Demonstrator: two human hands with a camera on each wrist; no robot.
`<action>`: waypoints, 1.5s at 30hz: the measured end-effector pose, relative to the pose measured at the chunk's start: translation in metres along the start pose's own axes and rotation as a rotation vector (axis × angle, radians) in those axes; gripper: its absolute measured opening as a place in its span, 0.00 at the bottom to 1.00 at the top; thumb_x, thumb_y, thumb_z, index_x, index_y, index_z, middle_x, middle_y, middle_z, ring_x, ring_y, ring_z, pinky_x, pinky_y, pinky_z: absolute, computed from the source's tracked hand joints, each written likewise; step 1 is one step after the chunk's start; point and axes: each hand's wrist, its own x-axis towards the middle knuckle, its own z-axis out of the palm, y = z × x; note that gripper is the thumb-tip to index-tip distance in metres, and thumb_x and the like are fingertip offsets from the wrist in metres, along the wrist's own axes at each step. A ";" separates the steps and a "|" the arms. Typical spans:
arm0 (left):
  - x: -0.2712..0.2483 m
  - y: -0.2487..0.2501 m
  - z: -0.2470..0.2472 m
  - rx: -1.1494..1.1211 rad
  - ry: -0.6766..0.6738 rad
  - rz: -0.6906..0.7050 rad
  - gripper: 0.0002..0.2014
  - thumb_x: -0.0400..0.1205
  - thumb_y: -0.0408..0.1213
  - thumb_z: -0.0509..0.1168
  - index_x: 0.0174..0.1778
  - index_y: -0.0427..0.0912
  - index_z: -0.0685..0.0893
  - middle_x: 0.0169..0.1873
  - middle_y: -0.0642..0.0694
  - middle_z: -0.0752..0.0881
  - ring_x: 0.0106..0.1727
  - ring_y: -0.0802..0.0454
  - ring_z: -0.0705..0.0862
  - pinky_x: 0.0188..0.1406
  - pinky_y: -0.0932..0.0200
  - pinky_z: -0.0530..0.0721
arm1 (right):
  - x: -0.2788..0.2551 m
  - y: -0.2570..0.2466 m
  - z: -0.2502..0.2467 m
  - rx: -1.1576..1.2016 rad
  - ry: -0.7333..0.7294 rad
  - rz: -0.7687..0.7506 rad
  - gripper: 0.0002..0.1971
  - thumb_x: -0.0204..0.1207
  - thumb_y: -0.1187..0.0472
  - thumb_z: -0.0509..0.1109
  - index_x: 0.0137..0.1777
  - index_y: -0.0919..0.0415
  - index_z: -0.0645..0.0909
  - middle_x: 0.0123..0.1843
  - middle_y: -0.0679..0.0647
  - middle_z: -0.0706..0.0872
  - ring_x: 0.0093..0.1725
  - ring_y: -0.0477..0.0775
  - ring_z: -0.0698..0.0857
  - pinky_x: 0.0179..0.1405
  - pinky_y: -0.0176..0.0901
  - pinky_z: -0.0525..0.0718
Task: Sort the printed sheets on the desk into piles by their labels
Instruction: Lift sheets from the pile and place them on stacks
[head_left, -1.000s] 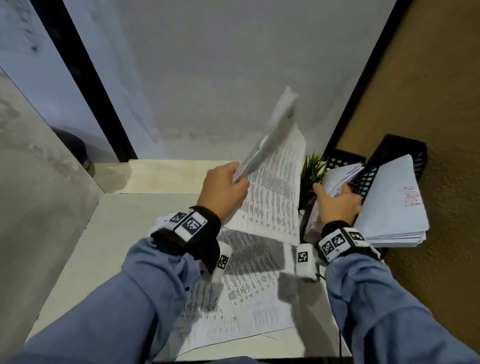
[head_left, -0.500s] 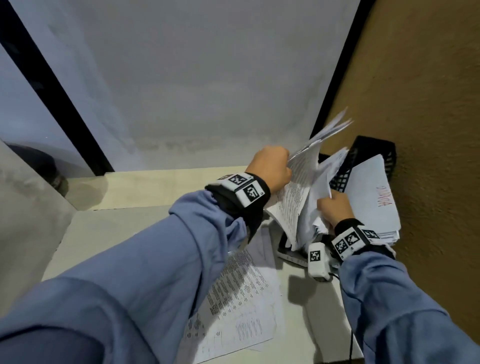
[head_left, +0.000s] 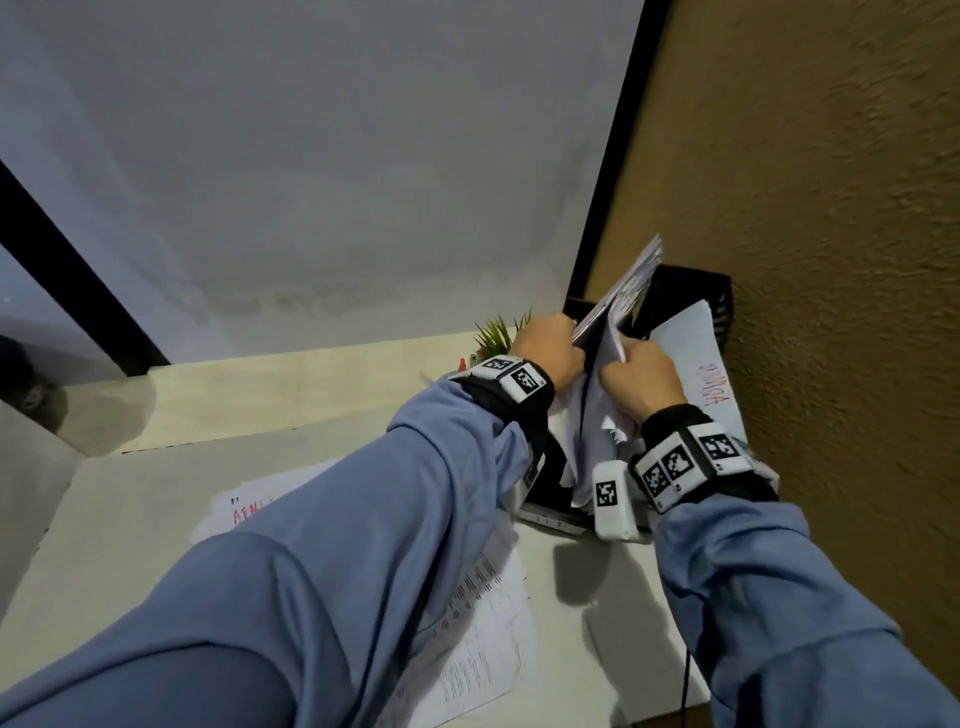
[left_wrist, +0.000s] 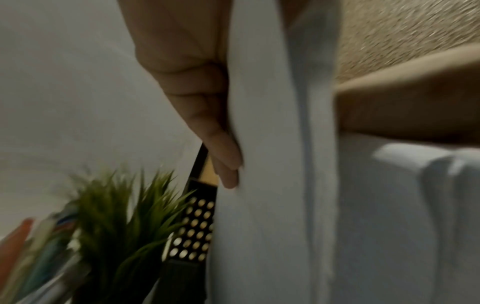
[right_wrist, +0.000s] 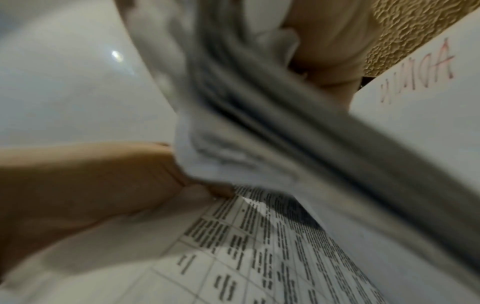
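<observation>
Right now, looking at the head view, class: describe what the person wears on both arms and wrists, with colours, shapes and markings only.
Both arms are in loose, light blue long sleeves. The left wrist has a black band carrying white square tags with black pixel patterns. The right wrist has the same kind of black band with three such tags, and a white boxy block with its own tag hangs beside it. The left hand and the right hand are bare.

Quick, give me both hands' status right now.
Left hand: gripping the upright sheaf of printed sheets.
Right hand: gripping the same sheaf from the other side.
</observation>
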 end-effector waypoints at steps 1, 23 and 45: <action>0.000 -0.007 0.007 0.002 -0.031 -0.024 0.11 0.78 0.33 0.62 0.52 0.32 0.83 0.50 0.32 0.86 0.52 0.35 0.84 0.45 0.53 0.79 | -0.001 0.002 0.006 -0.059 -0.026 0.006 0.18 0.73 0.66 0.62 0.62 0.59 0.78 0.55 0.65 0.84 0.55 0.66 0.82 0.51 0.46 0.76; -0.042 -0.086 0.044 -0.542 0.060 -0.171 0.15 0.86 0.44 0.55 0.58 0.39 0.82 0.49 0.40 0.87 0.46 0.45 0.85 0.55 0.47 0.84 | -0.020 0.001 0.083 -0.179 -0.095 0.111 0.23 0.76 0.57 0.63 0.70 0.62 0.70 0.62 0.64 0.82 0.59 0.66 0.82 0.53 0.50 0.80; -0.256 -0.256 0.095 -0.551 0.322 -1.118 0.27 0.80 0.34 0.64 0.74 0.29 0.66 0.69 0.32 0.74 0.69 0.35 0.75 0.67 0.48 0.73 | -0.113 0.071 0.232 -0.307 -0.366 0.161 0.24 0.74 0.61 0.66 0.69 0.66 0.70 0.68 0.64 0.73 0.68 0.63 0.72 0.64 0.52 0.78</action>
